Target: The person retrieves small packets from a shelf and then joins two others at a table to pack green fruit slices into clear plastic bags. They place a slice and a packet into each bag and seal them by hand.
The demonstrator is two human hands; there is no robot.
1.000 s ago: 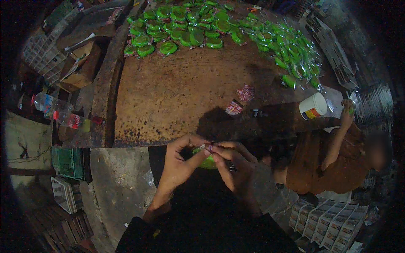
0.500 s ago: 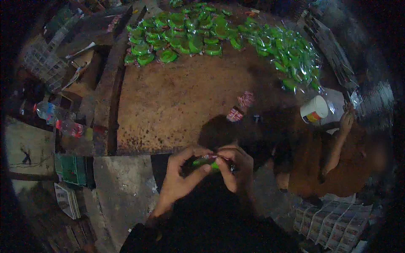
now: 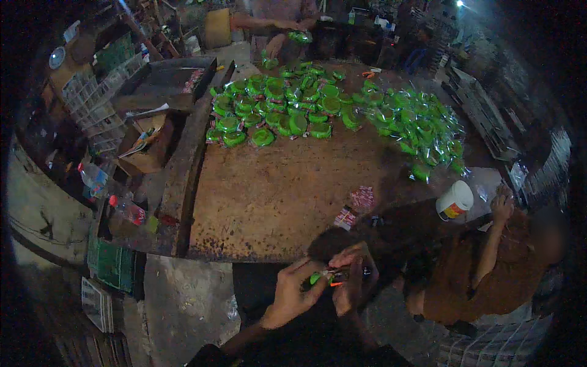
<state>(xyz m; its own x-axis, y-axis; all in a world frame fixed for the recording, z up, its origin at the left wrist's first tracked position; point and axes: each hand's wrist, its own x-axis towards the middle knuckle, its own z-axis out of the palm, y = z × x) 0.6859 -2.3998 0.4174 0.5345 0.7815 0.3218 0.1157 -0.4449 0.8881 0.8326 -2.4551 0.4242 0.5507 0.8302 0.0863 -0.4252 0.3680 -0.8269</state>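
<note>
Just off the table's near edge, both my hands are raised close together. My left hand (image 3: 290, 292) pinches a small bright green piece (image 3: 315, 278) between thumb and fingers. Curled beside it, my right hand (image 3: 350, 280) holds a small tool with an orange part (image 3: 336, 284); its exact kind is mostly hidden by my fingers. The two meet at the green piece. On the wooden table beyond lie a stack of red-and-white printed labels (image 3: 345, 218) and a loose pile of similar labels (image 3: 362, 196).
Many round green pieces (image 3: 263, 136) cover the far table, with clear-wrapped ones (image 3: 422, 140) at right. A white tub (image 3: 455, 200) stands near a seated person in brown (image 3: 483, 281). Another person's arm (image 3: 269, 23) reaches in at the back. Bottles (image 3: 126, 210) stand left.
The view has tilted up, showing more of the far side. My right hand has shifted against the green piece, and an orange tool part now shows. A far person's arms have come into view.
</note>
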